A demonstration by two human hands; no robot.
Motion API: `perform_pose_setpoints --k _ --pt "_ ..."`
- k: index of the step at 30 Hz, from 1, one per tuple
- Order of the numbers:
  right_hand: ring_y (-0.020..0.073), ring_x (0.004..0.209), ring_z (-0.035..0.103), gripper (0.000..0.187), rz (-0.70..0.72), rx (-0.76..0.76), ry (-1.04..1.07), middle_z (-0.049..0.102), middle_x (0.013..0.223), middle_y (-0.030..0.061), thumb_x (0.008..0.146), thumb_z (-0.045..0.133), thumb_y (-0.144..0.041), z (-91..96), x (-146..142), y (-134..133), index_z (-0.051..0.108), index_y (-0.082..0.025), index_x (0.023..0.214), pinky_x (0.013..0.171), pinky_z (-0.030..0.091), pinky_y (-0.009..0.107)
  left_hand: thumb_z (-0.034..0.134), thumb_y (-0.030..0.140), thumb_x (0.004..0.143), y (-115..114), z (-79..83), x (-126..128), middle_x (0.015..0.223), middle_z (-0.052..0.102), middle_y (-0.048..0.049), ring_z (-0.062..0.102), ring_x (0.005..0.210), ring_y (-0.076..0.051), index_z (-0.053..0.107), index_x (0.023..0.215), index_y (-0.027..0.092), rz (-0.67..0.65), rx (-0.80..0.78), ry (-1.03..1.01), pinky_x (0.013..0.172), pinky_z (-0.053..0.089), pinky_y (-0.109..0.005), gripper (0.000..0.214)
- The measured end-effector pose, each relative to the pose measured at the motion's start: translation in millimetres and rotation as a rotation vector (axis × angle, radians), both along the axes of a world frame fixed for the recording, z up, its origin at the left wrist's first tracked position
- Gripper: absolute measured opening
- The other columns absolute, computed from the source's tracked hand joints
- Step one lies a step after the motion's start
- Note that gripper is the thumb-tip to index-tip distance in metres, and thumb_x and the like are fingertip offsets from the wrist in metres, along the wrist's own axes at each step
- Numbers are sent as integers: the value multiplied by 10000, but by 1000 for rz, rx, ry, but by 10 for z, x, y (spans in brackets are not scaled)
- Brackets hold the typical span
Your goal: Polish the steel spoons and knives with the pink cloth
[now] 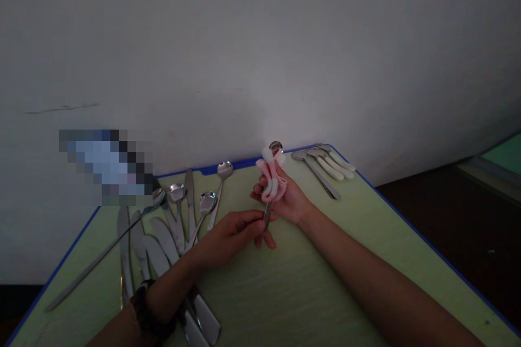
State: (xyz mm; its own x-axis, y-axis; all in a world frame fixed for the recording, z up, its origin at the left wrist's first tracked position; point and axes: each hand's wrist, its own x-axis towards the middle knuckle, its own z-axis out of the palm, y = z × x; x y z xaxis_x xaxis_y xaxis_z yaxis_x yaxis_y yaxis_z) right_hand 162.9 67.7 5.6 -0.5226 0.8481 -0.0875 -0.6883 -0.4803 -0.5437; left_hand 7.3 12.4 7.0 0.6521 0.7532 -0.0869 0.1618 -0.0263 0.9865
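Observation:
Between my two hands is a metal spoon (275,147), its bowl pointing up and away from me. My left hand (240,230) pinches the lower end of its handle. Around the upper handle, my right hand (285,195) is closed with a folded pink and white cloth (273,178) wrapped over the metal. The cloth covers the middle of the spoon. To the left of my left hand lie several spoons, such as one with a round bowl (224,169), and several knives (157,255). My left forearm hides part of them.
Right of my hands, a metal spoon (317,173) lies beside several white-handled forks (331,164). A long-handled spoon (106,252) lies at the table's left. The pale green table (325,293) has a blue edge and meets a wall (260,54). A pixelated patch (108,168) covers something at the back left.

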Motion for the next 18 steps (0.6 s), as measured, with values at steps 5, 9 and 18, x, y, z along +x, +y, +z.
perform_pose_setpoints --k 5,9,18 --pt "114 560 605 388 93 21 -19 631 600 -9 895 420 -479 -8 9 -18 597 -157 772 644 509 269 532 564 807 8 2 -26 593 521 28 453 548 -92 561 892 146 -48 -86 -26 546 365 -209 427" --pt "120 585 616 409 120 8 -26 653 646 12 888 420 -500 -14 5 -9 610 -146 808 649 517 272 553 570 785 10 22 -26 597 484 41 442 532 -81 507 789 162 -65 -123 -16 532 354 -203 411" --pt "121 570 567 402 -73 -72 52 668 719 1 917 326 -468 12 13 54 619 -192 939 584 499 262 514 354 825 -37 15 41 539 515 52 434 499 -78 492 716 170 17 -13 156 505 324 -192 215"
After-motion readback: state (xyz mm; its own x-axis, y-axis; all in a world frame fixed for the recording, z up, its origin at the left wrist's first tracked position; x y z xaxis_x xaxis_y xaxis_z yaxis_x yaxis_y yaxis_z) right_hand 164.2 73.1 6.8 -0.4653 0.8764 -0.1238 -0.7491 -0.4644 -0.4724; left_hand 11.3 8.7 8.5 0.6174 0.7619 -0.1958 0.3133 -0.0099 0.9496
